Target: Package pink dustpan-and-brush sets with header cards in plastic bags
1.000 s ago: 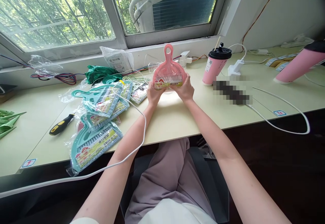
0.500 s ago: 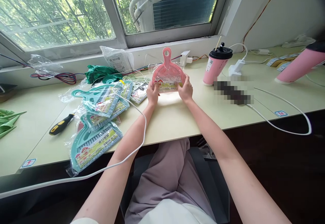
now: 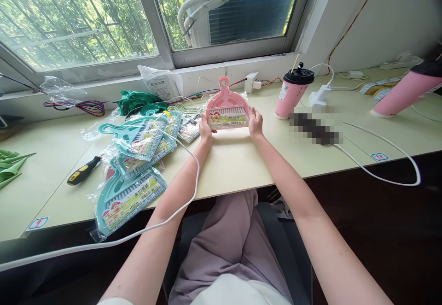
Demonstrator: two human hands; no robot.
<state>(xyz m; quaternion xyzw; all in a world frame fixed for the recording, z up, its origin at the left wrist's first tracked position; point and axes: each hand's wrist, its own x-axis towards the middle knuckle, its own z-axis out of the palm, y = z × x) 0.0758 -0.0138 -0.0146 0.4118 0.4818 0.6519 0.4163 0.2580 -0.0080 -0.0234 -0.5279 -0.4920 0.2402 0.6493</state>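
A pink dustpan and brush set (image 3: pixel 228 104), wrapped in clear plastic with a printed card across it, is held between my two hands over the table. Its looped handle points up and away from me. My left hand (image 3: pixel 206 129) grips the set's left edge, some of its fingers hidden underneath. On the opposite edge, my right hand (image 3: pixel 254 121) is closed with the thumb in front. Left of my left hand lies a pile of wrapped turquoise dustpan sets (image 3: pixel 133 194), and a pale green set (image 3: pixel 189 127) lies close beside it.
A yellow-black screwdriver (image 3: pixel 84 170) lies left of the pile. Green crumpled plastic (image 3: pixel 138 103) sits behind it. To the right stand a pink lidded cup (image 3: pixel 293 94) with a straw and a white plug adapter (image 3: pixel 319 96). A white cable (image 3: pixel 138 232) crosses over my left forearm.
The pink set has tipped back and come down slightly, its handle now lower. My right hand has shifted to its side edge, uncovering more of the card.
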